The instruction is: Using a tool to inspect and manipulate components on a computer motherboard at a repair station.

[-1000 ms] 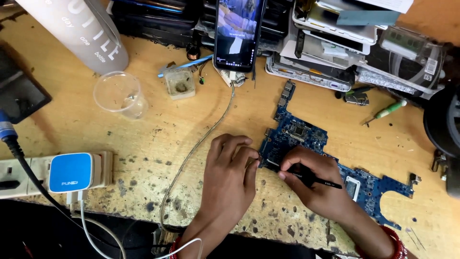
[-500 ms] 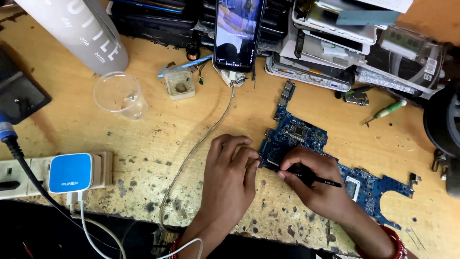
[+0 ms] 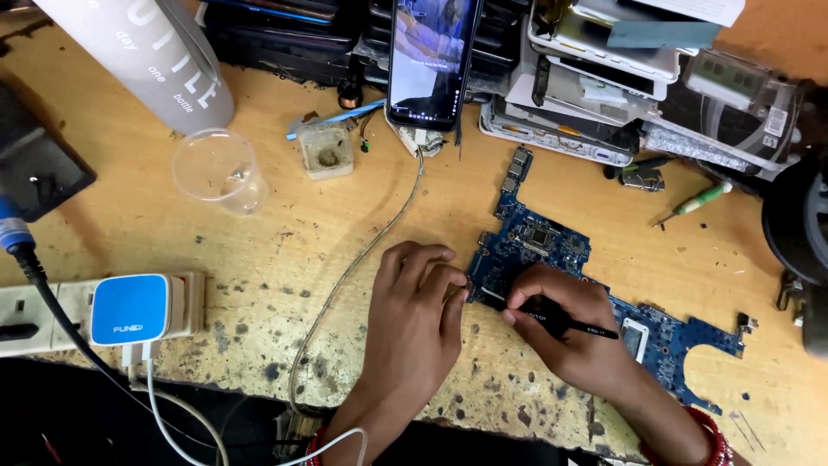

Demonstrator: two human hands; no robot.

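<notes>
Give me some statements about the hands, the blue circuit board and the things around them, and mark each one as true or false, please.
1. The right hand holds black tweezers over the blue circuit board. True.
2. The left hand is lifted away from the board and holds the clear plastic cup. False: it rests on the table with its fingertips at the board's left edge, and the cup stands apart, untouched.
3. A phone leans upright behind the board with its screen lit. True.
4. The green-handled screwdriver lies to the left of the cup. False: it lies far to the right, beyond the board.
5. A blue and white charger sits in the power strip. True.
</notes>
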